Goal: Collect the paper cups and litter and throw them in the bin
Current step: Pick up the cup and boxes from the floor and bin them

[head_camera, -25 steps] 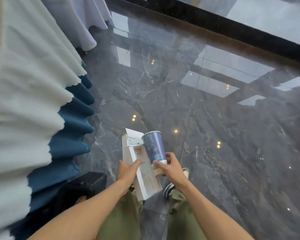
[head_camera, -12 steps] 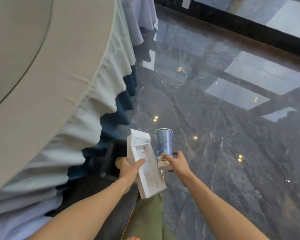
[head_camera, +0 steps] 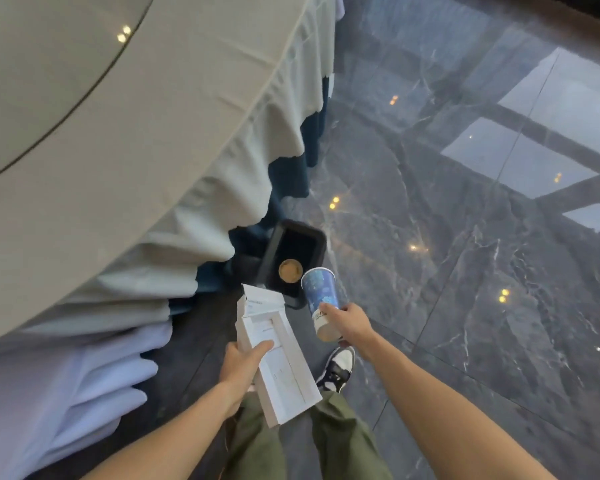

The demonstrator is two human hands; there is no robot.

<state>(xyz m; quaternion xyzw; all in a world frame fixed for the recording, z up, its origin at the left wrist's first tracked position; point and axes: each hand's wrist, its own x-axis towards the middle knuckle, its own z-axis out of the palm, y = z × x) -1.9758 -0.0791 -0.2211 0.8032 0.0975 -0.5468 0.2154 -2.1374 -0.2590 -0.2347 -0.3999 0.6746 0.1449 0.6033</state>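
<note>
The bin (head_camera: 293,261), unseen half a second before, had been brought into view on the floor (head_camera: 465,271) beside the draped bench (head_camera: 118,140), just beyond both hands; dropping was judged imminent. A brown round item was noted already inside. The blue paper cup (head_camera: 321,299) was held near its base by the right hand (head_camera: 349,322), fingers wrapped closed. The white carton (head_camera: 274,355) was clamped by the left hand (head_camera: 241,368), thumb on top. The bin's near rim was hidden behind carton and cup; its depth could not be made out.

Open dark floor (head_camera: 465,271) right of bin (head_camera: 317,237); draped table skirt (head_camera: 187,188) crowding its left side.
</note>
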